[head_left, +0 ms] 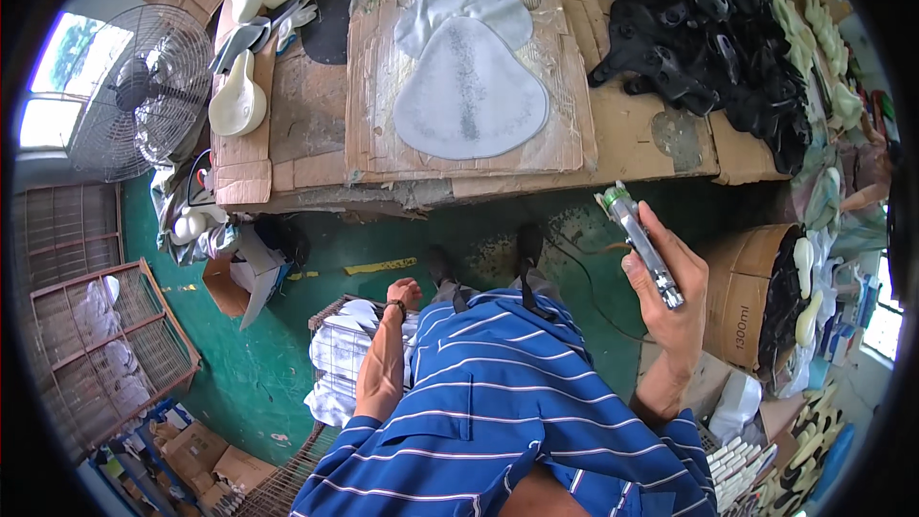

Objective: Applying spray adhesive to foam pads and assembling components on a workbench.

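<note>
My right hand [675, 302] is closed round a metal spray gun [643, 244] with a green ring at its front end. It is raised in front of the table's near edge, on the right. A white rounded-triangular sheet [469, 96], grey-speckled down its middle, lies flat on a cardboard board [373, 139]. Behind it, partly overlapped, is a wrinkled whitish fabric piece [464, 5]. Down at my left side, my left hand [404, 294] is loosely curled, with nothing seen in it. Next to that forearm, white fabric pieces [340, 349] fill a wire basket.
Black moulded pieces [704, 38] are heaped at the table's right. Cream saddle-shaped forms [237, 101] and gloves [295, 24] lie at its left, beside a large fan [139, 86]. A cardboard box [747, 297] stands at right. A dark hose [595, 289] crosses the green floor.
</note>
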`<state>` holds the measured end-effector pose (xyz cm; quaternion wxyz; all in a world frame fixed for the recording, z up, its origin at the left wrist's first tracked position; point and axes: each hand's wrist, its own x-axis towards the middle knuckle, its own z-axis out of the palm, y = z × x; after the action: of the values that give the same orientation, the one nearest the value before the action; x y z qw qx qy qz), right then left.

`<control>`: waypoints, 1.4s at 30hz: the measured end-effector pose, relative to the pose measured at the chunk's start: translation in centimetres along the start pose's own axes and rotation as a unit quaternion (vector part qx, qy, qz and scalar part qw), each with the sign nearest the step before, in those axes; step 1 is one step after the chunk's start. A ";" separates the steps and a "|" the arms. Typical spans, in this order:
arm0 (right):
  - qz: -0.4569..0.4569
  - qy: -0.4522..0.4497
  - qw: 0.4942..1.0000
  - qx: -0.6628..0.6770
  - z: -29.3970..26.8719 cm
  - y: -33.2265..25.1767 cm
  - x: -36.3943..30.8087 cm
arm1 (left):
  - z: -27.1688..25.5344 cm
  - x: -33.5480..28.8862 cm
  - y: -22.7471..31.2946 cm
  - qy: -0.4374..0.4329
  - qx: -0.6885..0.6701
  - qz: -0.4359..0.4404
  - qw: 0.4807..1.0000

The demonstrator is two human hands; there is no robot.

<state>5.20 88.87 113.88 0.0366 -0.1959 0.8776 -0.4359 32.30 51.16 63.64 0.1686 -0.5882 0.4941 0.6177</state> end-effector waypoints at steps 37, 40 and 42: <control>0.038 -0.049 0.997 0.048 -2.3 -0.6 -4.0 | 12.5 3.2 27.8 0.080 0.014 0.402 0.912; 0.037 -0.058 0.996 0.053 -2.3 -0.4 -4.1 | 12.3 4.3 27.4 0.085 0.022 0.394 0.915; 0.038 -0.042 0.998 0.037 -2.4 -0.2 -4.1 | 12.3 4.7 27.2 0.081 0.020 0.390 0.917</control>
<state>8.45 92.10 115.13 0.0968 -0.1788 0.8655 -0.4578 2.76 46.97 68.46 -0.1146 -0.3932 0.7085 0.5748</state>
